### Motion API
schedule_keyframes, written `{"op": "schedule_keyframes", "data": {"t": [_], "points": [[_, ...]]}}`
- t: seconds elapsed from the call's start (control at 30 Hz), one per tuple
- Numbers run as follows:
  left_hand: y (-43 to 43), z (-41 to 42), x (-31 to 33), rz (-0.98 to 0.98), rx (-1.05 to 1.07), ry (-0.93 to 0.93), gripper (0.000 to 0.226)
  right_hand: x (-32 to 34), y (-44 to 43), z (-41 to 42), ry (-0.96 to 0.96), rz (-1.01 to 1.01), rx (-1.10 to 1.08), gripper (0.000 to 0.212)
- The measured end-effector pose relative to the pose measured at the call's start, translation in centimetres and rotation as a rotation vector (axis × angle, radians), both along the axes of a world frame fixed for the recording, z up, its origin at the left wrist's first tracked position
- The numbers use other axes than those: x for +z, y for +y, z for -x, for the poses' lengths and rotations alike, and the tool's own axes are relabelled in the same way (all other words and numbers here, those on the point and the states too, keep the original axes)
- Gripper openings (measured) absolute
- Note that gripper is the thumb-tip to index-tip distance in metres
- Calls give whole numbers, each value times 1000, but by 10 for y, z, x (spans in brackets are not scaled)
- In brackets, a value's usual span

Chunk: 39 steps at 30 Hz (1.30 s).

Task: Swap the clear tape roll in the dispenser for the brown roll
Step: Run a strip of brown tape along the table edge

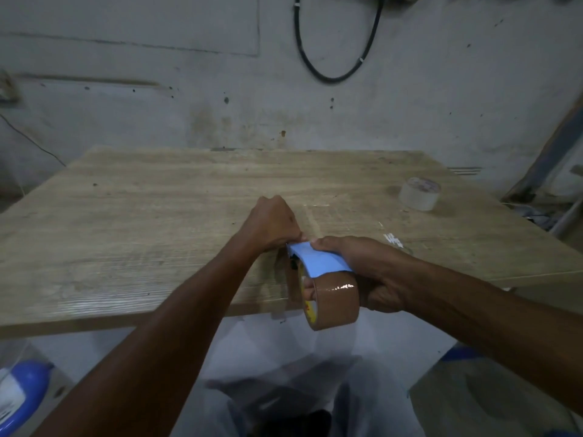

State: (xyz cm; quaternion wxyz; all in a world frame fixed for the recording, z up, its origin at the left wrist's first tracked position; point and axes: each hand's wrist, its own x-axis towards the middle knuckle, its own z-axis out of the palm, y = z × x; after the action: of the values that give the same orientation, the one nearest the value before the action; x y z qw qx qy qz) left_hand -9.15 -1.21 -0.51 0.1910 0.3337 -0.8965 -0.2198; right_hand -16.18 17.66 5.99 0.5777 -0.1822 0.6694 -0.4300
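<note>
tabletop (142,216): wood, the work sits at its near edge, a bit right of middle.

right grip (362,266): wrapped round the dispenser (318,260) from the right, thumb on top of the blue shell, fingers under. Held over the near edge, not resting flat as far as I can tell.

left grip (271,223): fingers curled, thumb pinching at the dispenser's front tip. Can't tell if the tape end is in that pinch, it's hidden.

brown roll (334,304): already seated in the dispenser, hanging past the near edge toward the person.

clear roll (419,193): out, lying flat on the tabletop near the right edge, toward the far right corner, well apart from both hands.

Read: swap looks essentially done, what's left is probably threading the brown tape through the front.

Risks:
- tape end folds back and sticks to the roll or to itself if it's pulled slack or off-axis
- roll not fully on the hub, so a hard pull could pop it off, and it's past the edge so it drops to the floor
- fingers are at the front tip where the cutter would be, so a slip could nick them
- light is dim, making the tape end hard to see
</note>
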Motion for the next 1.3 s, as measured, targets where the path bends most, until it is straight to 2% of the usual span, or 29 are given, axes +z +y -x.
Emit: {"op": "schedule_keyframes", "data": {"t": [0.07, 0.3, 0.4, 0.47, 0.53, 0.6, 0.63, 0.8, 0.9, 1.0, 1.13, 1.3], "points": [[1, -1, 0, 18, 12, 8, 49, 0, -1, 0, 3, -11, 2, 47], [-16, 4, -6, 26, 98, -65, 41, -1, -3, 2, -2, -10, 16, 45], [-13, 25, 1, 119, 17, -27, 28, -3, -4, 6, -1, -25, 30, 44], [-5, 39, 6, 90, -129, 14, 38, -2, -6, 6, 9, -40, 56, 46], [2, 49, 3, 70, -281, -148, 55, -1, -8, 5, 26, -54, 65, 50], [0, 54, -8, 92, -341, -313, 56, 0, -10, 5, 55, -63, 49, 46], [-3, 55, -14, 111, -343, -337, 55, 2, -11, 6, 75, -65, 30, 42], [-10, 51, -24, 233, -343, -275, 54, 7, -18, 7, 116, -67, 27, 28], [-13, 50, -30, 252, -333, -255, 53, 10, -27, 4, 197, -33, 40, 31], [-14, 52, -31, 272, -322, -269, 55, 17, -32, 6, 140, -63, 47, 31], [-15, 54, -33, 278, -306, -268, 58, 20, -37, -3, 212, 24, -28, 35], [-17, 53, -34, 285, -314, -259, 58, 11, -37, -2, 215, -117, 28, 36]]}}
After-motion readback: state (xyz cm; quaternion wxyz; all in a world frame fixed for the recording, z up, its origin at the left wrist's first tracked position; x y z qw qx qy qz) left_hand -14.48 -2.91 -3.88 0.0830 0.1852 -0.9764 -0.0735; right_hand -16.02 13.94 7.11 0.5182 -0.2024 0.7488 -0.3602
